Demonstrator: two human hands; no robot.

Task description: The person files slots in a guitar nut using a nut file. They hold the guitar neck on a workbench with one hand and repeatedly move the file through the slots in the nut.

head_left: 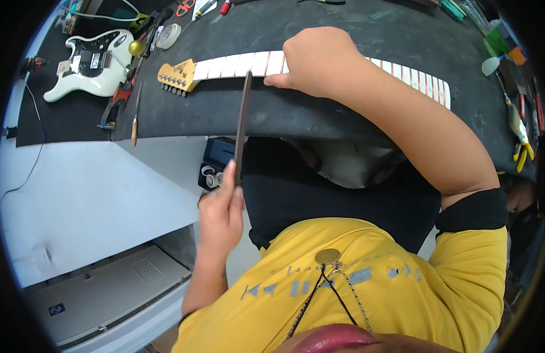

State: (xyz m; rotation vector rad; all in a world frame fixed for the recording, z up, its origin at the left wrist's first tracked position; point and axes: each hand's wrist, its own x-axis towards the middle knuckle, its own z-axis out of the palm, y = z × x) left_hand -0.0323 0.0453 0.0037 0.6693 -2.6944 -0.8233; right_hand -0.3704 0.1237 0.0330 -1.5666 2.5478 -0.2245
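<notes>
A guitar neck (237, 65) lies across the dark bench mat, its wooden headstock (177, 76) with tuners at the left. White strips cover the fretboard between the frets. My right hand (319, 62) is closed over the middle of the neck, thumb at the near edge and other fingers largely hidden behind the hand. In my left hand (221, 215) is a long, flat, dark file (243, 126), held at its near end with the index finger stretched along it. The file's far tip meets the near edge of the fretboard, left of my right hand.
A white guitar body (99, 65) lies at the far left, beside red-handled pliers (120, 99), a tape roll (168, 36) and a slim wooden-handled tool (135, 120). Yellow-handled pliers (522, 147) lie at the right edge. Below the bench edge is an open dark box (216, 162).
</notes>
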